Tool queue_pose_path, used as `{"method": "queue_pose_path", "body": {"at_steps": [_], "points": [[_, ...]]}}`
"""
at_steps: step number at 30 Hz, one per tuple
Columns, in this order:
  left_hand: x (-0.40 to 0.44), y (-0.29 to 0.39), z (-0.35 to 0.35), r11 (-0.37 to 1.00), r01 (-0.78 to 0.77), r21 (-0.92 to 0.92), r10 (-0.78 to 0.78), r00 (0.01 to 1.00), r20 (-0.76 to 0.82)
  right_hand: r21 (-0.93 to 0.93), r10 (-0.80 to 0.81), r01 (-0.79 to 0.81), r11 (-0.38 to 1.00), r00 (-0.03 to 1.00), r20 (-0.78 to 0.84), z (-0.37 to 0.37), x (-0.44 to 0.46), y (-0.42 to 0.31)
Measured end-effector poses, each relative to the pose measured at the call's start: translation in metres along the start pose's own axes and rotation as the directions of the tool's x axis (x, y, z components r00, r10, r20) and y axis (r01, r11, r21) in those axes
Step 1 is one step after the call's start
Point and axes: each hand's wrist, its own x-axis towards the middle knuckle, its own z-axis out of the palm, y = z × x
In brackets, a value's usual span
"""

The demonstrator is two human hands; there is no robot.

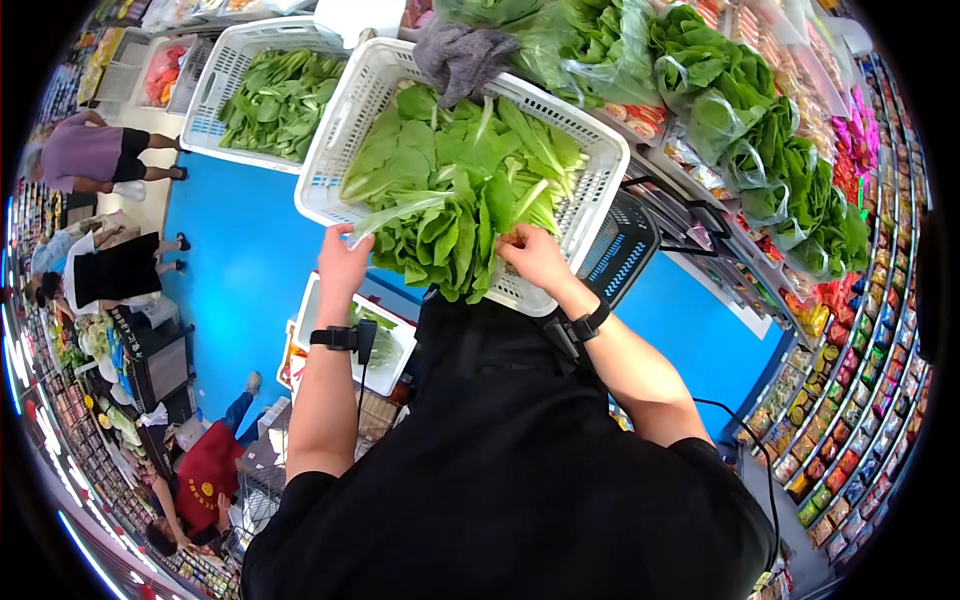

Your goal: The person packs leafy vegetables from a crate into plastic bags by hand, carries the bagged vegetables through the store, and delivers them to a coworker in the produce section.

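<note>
A bunch of green leafy vegetables [440, 235] lies at the near rim of a white plastic basket [335, 170], over more loose leafy greens [395, 150]. My left hand [343, 262] is closed in a pinch on a strip of clear plastic film [400, 212], which runs across the left side of the bunch. On the other side, my right hand [535, 258] has its fingers curled together against the bunch's right edge. Whatever sits between those fingertips is hidden. Both hands are close to the basket's near rim.
Another basket of greens [275, 105] stands at the back left. A grey cloth [460, 60] hangs on the far rim. Wrapped bunches [735, 120] line the display at right. A black basket [625, 245] and a white tray [385, 370] flank me. Several people are at left.
</note>
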Motion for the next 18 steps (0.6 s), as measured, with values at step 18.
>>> {"method": "queue_pose_path", "body": {"at_steps": [18], "points": [[-0.013,0.079,-0.02,0.941,-0.085,-0.328,0.138,0.98,0.142,0.337,-0.082,0.129,0.932,0.985,-0.15,-0.042,-0.039,-0.061]]}}
